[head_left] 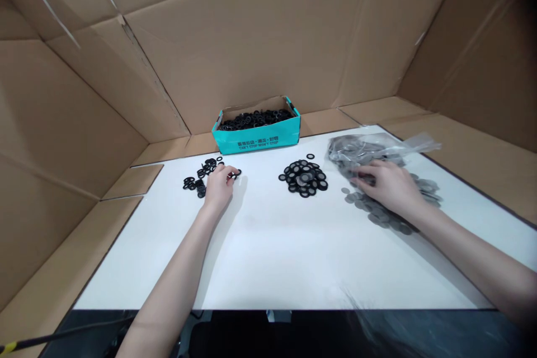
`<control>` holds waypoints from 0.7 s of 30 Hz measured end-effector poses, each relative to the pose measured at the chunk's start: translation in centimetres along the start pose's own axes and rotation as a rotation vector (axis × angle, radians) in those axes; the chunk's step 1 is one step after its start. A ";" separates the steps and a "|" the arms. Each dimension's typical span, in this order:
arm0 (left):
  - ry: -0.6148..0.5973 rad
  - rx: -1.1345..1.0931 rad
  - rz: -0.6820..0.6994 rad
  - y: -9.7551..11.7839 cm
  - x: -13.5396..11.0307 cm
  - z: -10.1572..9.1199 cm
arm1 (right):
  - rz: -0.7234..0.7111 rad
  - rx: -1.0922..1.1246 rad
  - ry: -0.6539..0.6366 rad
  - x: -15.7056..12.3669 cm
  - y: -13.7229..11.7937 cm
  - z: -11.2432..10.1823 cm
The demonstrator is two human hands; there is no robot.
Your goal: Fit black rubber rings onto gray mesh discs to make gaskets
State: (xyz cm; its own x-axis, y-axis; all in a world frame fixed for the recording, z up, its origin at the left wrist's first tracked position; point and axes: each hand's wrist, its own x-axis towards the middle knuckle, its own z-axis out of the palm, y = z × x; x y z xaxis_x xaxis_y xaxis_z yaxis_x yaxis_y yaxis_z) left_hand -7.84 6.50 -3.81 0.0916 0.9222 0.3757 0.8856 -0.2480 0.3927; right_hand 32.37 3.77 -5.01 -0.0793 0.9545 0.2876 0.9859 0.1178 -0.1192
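Observation:
My left hand (220, 185) pinches a black ring (238, 173) between thumb and fingertips, just right of a loose cluster of black rings (200, 185). On the right, my right hand (388, 183) is over a spread of thin grey discs (380, 213), beside a clear plastic bag (356, 148) of similar discs. Its fingers are curled together at the bag's near side, and what they hold is too small to tell. Between the hands lies a pile of black rings with grey discs set in them (304, 177).
A teal cardboard box (257, 140) full of black rings stands at the back of the white table (260, 257). Brown cardboard walls (251, 39) enclose the table at the back and both sides.

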 end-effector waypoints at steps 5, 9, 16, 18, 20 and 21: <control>0.000 -0.008 -0.008 0.0 0.0 0.0 | 0.013 0.055 0.056 0.0 0.0 0.1; 0.002 -0.023 -0.018 0.2 0.0 -0.1 | 0.125 0.172 0.074 -0.1 -0.3 -0.5; 0.040 -0.104 -0.052 0.5 0.0 -0.2 | 0.250 0.286 0.143 -0.6 0.1 -1.8; 0.071 -0.139 -0.072 0.6 0.0 -0.3 | 0.241 0.276 0.191 -0.8 0.2 -2.4; 0.100 -0.181 -0.092 0.6 0.1 -0.3 | 0.231 0.285 0.221 -1.0 -0.1 -3.2; 0.112 -0.204 -0.101 0.6 0.1 -0.2 | 0.228 0.302 0.232 -1.1 -0.5 -3.7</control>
State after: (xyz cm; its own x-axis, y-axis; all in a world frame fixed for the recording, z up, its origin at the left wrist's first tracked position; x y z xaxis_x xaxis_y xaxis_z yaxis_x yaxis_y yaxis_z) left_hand -7.41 6.36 -3.34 -0.0542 0.9094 0.4124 0.7762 -0.2214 0.5903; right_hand 32.53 1.70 -1.77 0.2048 0.8827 0.4230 0.8841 0.0187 -0.4670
